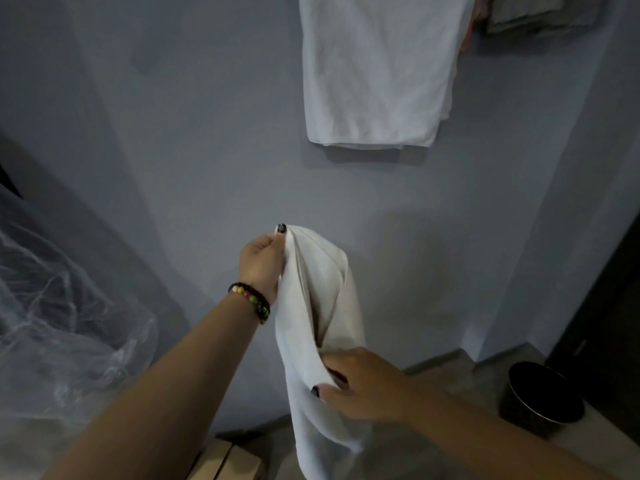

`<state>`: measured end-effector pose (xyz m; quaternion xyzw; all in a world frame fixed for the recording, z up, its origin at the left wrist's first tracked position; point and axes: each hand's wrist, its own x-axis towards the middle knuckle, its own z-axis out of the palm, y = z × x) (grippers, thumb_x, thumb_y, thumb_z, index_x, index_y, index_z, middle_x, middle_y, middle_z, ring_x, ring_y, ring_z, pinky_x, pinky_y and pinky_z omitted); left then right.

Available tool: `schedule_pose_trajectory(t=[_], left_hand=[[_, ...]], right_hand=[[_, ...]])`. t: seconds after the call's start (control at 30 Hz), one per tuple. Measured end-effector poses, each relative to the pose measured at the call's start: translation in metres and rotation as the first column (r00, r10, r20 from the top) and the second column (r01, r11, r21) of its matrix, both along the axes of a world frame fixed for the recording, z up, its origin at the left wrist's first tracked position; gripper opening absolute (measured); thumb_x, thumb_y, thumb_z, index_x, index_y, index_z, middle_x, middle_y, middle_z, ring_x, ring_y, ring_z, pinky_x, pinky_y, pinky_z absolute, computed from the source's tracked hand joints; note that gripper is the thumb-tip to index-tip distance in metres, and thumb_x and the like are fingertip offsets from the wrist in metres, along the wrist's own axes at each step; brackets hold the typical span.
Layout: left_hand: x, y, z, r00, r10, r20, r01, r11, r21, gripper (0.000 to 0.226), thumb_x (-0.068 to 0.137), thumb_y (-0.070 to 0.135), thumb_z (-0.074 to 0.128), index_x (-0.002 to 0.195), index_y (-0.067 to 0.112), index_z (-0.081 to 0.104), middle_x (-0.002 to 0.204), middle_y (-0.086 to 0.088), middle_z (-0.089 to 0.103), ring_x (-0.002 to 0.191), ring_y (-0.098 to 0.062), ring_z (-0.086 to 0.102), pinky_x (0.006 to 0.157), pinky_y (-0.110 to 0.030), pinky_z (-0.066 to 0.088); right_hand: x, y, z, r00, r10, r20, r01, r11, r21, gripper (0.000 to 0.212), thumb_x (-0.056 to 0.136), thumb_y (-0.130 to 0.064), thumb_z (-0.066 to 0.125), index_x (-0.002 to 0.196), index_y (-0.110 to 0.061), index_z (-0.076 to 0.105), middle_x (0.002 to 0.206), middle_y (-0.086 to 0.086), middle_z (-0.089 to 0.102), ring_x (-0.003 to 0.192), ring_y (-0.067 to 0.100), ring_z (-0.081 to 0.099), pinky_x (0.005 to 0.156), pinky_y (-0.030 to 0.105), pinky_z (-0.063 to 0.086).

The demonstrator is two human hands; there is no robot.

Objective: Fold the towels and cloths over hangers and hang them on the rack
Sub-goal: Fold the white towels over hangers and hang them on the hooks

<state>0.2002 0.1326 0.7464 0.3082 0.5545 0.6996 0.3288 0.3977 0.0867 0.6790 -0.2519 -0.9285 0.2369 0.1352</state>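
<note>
A white cloth (317, 306) hangs in loose folds in front of me, low in the middle of the head view. My left hand (261, 263) pinches its top edge and holds it up. Lower down, my right hand (363, 384) grips a fold at the cloth's right side. Above, a folded white towel (375, 71) hangs against the blue-grey wall; its hanger and the rack are out of view. No hanger shows in my hands.
More folded cloths (533, 12) hang at the top right. A dark round bin (540, 396) stands on the floor at the lower right beside a dark door. Clear plastic sheeting (65, 306) bulges at the left. A wooden box (225, 462) sits below.
</note>
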Motion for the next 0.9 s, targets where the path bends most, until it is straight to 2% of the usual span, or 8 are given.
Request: schedule_pose_trajectory(t=[0.07, 0.17, 0.27, 0.37, 0.47, 0.57, 0.73, 0.9], left_hand=[[-0.005, 0.004, 0.008, 1.000, -0.019, 0.017, 0.018, 0.999, 0.026, 0.037, 0.095, 0.013, 0.056, 0.058, 0.016, 0.058, 0.060, -0.003, 0.044, 0.058, -0.018, 0.039, 0.060, -0.032, 0.037], [-0.014, 0.008, 0.012, 1.000, -0.021, -0.004, 0.021, 0.998, 0.058, 0.039, 0.095, 0.016, 0.057, 0.055, 0.017, 0.057, 0.058, -0.001, 0.044, 0.057, -0.017, 0.039, 0.060, -0.030, 0.036], [-0.031, 0.007, 0.008, 0.996, 0.020, -0.090, -0.016, 0.999, 0.046, 0.030, 0.094, 0.020, 0.059, 0.066, 0.010, 0.058, 0.067, -0.006, 0.048, 0.064, -0.018, 0.043, 0.064, -0.032, 0.039], [-0.048, -0.001, -0.003, 0.988, 0.040, -0.146, -0.036, 0.999, 0.033, 0.028, 0.094, 0.019, 0.059, 0.069, 0.006, 0.060, 0.066, -0.005, 0.052, 0.063, -0.017, 0.047, 0.064, -0.028, 0.042], [-0.058, -0.009, -0.018, 0.979, 0.085, -0.187, -0.082, 0.996, 0.023, 0.031, 0.095, 0.020, 0.059, 0.068, 0.006, 0.063, 0.054, 0.003, 0.056, 0.049, -0.010, 0.050, 0.052, -0.018, 0.044], [-0.069, -0.016, -0.029, 0.974, 0.116, -0.196, -0.115, 0.993, 0.015, 0.035, 0.096, 0.020, 0.058, 0.065, 0.004, 0.060, 0.045, 0.006, 0.055, 0.040, -0.007, 0.048, 0.045, -0.016, 0.041], [-0.092, -0.032, -0.035, 0.965, 0.075, -0.250, -0.078, 0.997, 0.001, 0.035, 0.096, 0.025, 0.058, 0.068, 0.004, 0.064, 0.065, -0.005, 0.062, 0.065, -0.019, 0.057, 0.073, -0.033, 0.051], [-0.102, -0.043, -0.035, 0.933, 0.062, -0.355, -0.078, 0.996, -0.031, 0.040, 0.097, 0.030, 0.057, 0.070, 0.001, 0.063, 0.062, -0.001, 0.061, 0.061, -0.013, 0.056, 0.076, -0.034, 0.049]], right_hand=[[-0.001, 0.004, -0.003, 0.997, 0.011, 0.079, -0.009, 1.000, -0.025, 0.023, 0.091, -0.040, 0.052, 0.090, -0.017, 0.055, 0.087, 0.001, 0.060, 0.075, 0.015, 0.052, 0.067, 0.027, 0.036], [-0.003, 0.017, -0.004, 0.966, -0.046, 0.255, 0.049, 0.999, -0.007, 0.045, 0.087, -0.044, 0.057, 0.122, -0.015, 0.057, 0.120, 0.007, 0.062, 0.105, 0.026, 0.060, 0.085, 0.031, 0.048], [0.002, 0.040, -0.009, 0.864, -0.150, 0.480, 0.096, 0.986, 0.135, 0.051, 0.084, -0.036, 0.064, 0.129, -0.014, 0.054, 0.119, 0.011, 0.063, 0.108, 0.032, 0.062, 0.088, 0.036, 0.051], [0.006, 0.067, -0.003, 0.720, -0.332, 0.609, 0.157, 0.933, 0.323, 0.042, 0.088, -0.028, 0.061, 0.127, -0.013, 0.055, 0.122, 0.009, 0.061, 0.111, 0.030, 0.060, 0.092, 0.037, 0.048], [0.008, 0.091, 0.014, 0.659, -0.495, 0.567, 0.208, 0.844, 0.495, 0.047, 0.092, -0.029, 0.057, 0.135, -0.012, 0.048, 0.135, 0.009, 0.054, 0.123, 0.028, 0.054, 0.102, 0.037, 0.042], [0.011, 0.111, 0.033, 0.695, -0.528, 0.488, 0.301, 0.830, 0.470, 0.061, 0.086, -0.047, 0.061, 0.138, -0.019, 0.045, 0.142, 0.005, 0.046, 0.128, 0.026, 0.047, 0.104, 0.037, 0.041], [0.010, 0.141, 0.063, 0.700, -0.559, 0.444, 0.286, 0.790, 0.543, 0.058, 0.088, -0.063, 0.046, 0.130, -0.025, 0.058, 0.137, 0.007, 0.041, 0.128, 0.028, 0.037, 0.105, 0.041, 0.034], [0.012, 0.152, 0.100, 0.772, -0.580, 0.260, 0.232, 0.638, 0.734, 0.060, 0.083, -0.068, 0.048, 0.113, -0.020, 0.069, 0.122, 0.002, 0.043, 0.116, 0.024, 0.033, 0.098, 0.034, 0.027]])
